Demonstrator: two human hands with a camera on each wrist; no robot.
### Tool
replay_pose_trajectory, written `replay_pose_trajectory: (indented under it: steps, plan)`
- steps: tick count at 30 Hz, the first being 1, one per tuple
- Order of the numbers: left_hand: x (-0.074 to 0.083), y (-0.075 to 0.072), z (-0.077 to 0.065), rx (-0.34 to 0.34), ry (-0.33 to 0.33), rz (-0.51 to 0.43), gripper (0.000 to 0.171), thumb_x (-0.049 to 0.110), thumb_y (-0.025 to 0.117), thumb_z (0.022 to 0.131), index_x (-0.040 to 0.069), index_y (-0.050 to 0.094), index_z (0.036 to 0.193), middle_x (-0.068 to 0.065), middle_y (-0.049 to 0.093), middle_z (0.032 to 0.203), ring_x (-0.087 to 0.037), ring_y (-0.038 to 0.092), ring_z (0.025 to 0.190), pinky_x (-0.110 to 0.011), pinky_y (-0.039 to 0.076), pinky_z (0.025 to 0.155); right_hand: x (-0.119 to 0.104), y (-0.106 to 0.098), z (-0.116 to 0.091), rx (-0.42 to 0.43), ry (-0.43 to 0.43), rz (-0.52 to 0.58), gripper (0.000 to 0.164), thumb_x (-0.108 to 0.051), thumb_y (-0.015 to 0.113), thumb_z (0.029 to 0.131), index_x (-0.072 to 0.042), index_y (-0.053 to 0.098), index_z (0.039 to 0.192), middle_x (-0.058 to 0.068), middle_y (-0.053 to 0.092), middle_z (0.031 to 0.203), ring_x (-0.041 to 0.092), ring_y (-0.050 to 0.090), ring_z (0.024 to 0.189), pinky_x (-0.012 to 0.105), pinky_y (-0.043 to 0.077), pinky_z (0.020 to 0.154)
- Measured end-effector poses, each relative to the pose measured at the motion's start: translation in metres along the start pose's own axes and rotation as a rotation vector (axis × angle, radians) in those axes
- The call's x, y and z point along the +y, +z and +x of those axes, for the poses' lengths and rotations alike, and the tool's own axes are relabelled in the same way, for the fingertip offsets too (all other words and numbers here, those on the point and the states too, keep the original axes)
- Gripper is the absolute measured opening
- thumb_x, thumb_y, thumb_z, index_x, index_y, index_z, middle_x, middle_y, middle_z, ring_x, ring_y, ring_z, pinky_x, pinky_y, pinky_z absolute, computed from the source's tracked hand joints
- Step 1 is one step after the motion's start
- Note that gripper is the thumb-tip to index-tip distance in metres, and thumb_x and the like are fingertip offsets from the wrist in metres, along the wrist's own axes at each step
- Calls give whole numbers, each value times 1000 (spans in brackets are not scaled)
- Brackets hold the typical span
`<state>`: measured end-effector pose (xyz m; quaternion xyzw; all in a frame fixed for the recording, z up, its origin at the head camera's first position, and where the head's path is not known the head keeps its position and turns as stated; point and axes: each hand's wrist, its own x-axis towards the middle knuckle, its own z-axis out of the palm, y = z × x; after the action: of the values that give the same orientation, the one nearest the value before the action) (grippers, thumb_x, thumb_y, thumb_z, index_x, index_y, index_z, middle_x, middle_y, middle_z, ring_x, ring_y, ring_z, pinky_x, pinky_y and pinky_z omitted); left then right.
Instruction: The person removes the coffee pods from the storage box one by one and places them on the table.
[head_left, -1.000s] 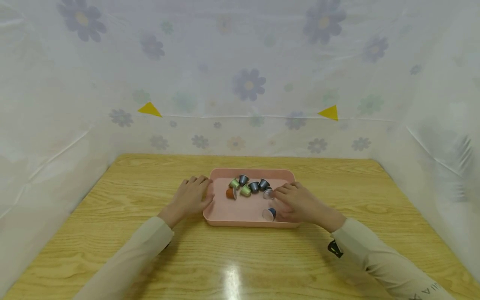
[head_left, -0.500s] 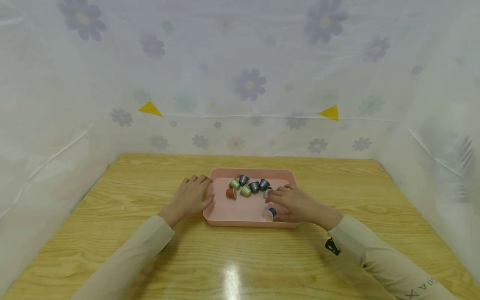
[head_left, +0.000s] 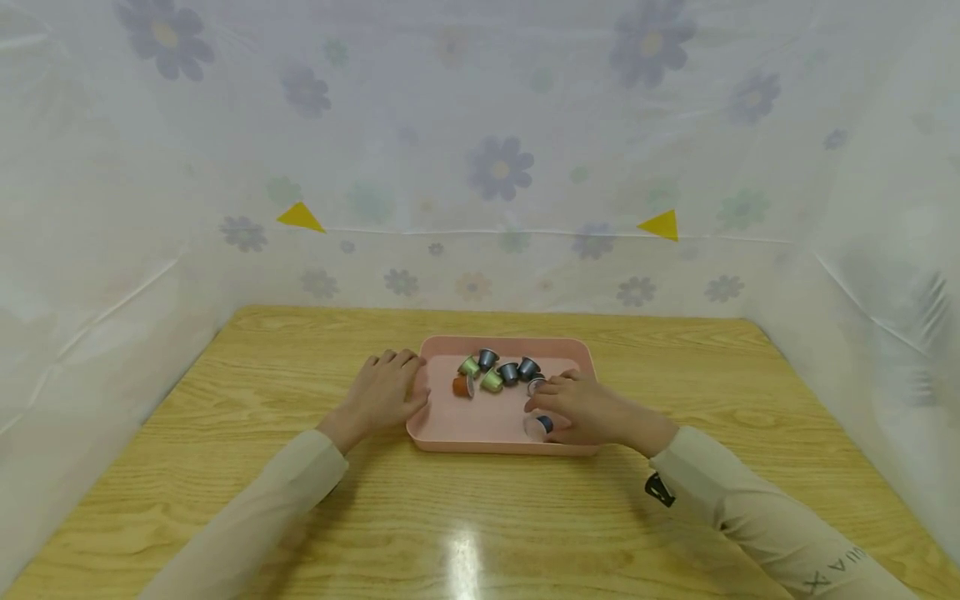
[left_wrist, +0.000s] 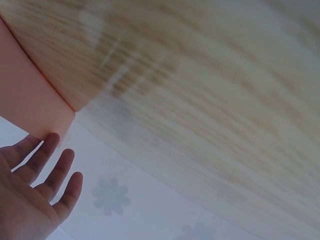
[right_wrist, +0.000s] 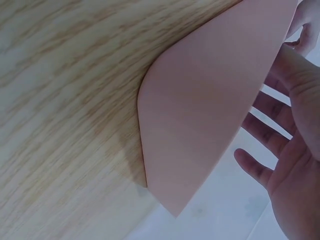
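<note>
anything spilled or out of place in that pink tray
Nothing looks spilled; the capsules in view all lie inside the pink tray. Only the blue capsule stands out a little: it lies toward the tray's near right corner, apart from the others.

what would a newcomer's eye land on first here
Probably the pink tray on the table, with small capsules inside, the orange one leftmost. Next, the left hand at the tray's left edge and the right hand over its right side. Behind, two yellow triangles stand out on the flowered curtain.
</note>
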<state>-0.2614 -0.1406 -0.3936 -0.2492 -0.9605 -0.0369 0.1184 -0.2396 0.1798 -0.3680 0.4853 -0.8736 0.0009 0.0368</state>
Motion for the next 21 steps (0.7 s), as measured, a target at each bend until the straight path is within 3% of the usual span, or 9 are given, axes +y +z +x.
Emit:
replay_pose_trajectory:
  steps: [21]
  plan:
    - [-5, -4, -1, -23, 36, -22, 48, 42, 53, 87, 11, 55, 122, -7, 55, 121, -29, 51, 107, -49, 42, 89, 0, 5, 5, 15, -23, -8, 36, -33, 72, 76, -18, 63, 108, -4, 63, 105, 17, 57, 102, 43, 43, 87]
